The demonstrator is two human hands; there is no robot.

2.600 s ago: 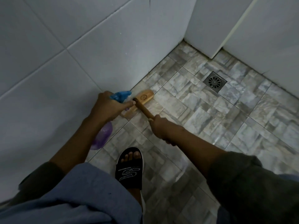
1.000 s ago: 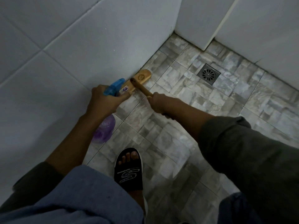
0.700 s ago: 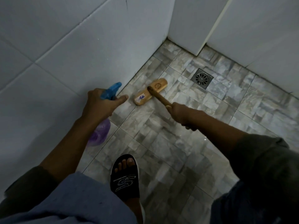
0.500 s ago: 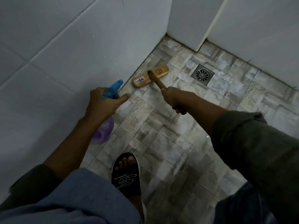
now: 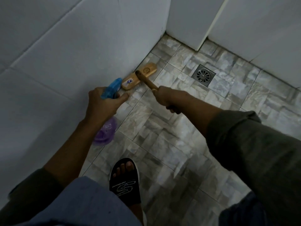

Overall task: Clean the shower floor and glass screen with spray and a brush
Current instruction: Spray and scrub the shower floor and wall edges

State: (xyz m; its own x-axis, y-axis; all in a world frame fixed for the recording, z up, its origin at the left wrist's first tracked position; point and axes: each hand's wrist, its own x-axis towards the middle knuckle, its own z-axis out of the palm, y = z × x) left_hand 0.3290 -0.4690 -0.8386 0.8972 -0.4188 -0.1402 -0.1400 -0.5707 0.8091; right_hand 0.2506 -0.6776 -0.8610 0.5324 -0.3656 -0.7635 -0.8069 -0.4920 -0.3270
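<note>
The wooden brush (image 5: 139, 75) is set on the shower floor (image 5: 162, 136) in the far-left corner, with its head pressed against the foot of the white-tiled wall (image 5: 65, 54). The head's long axis runs along the joint of wall and floor, from near-left to far-right. The handle leaves the middle of the head at a cross angle and comes back, near and right, into the right hand (image 5: 167, 98). The head thus lies far and left of the grip, and any stroke along the wall is judged to run across the line of the handle, not along it.

The handle is held by the right hand in a closed fist. The spray bottle (image 5: 105, 132) is gripped at its neck by the left hand (image 5: 104, 103), with one finger stretched forward beside the blue trigger head (image 5: 112, 88), which is aimed at the near end of the brush. The left hand is the nearer to that end, yet the brush is worked by the right alone.

The bristles are hidden under the wooden back, and the handle's near end is covered by the fist. Whether the trigger is being pressed cannot be told, nor whether the nozzle touches the brush. Wetness or foam is hard to make out in the dim light. No glass screen can be identified with certainty. The drain (image 5: 203, 75) is well apart to the right.
</note>
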